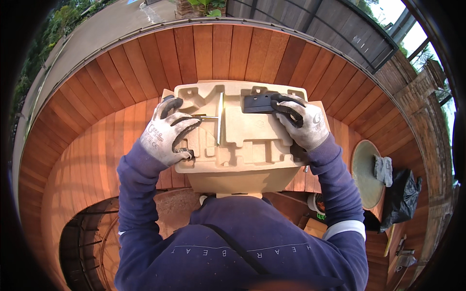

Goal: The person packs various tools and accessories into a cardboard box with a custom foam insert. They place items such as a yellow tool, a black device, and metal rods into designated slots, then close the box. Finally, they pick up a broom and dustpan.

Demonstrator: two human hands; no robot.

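A beige moulded pulp tray [257, 127] with shaped recesses lies in front of me. My left hand [167, 128], in a white glove with black fingertips, spreads over its left side. Its upper fingers touch or nearly touch a metal rod [209, 117], which meets a narrow flat plate [221, 121] seen edge-on. Beside the left thumb sits a small black part [185, 151]. My right hand [302, 119], gloved alike, curls its fingers and thumb around the right end of a black rectangular block [258, 104] at the tray's upper middle. Its grip is partly hidden.
The tray rests in a cardboard box [245, 180] before my torso. A curved wooden bench [121, 119] surrounds it. To the right are a round glass-like tabletop [366, 177], a grey cloth [383, 170] and a black plastic bag [402, 196]. A dark fence [330, 26] stands beyond.
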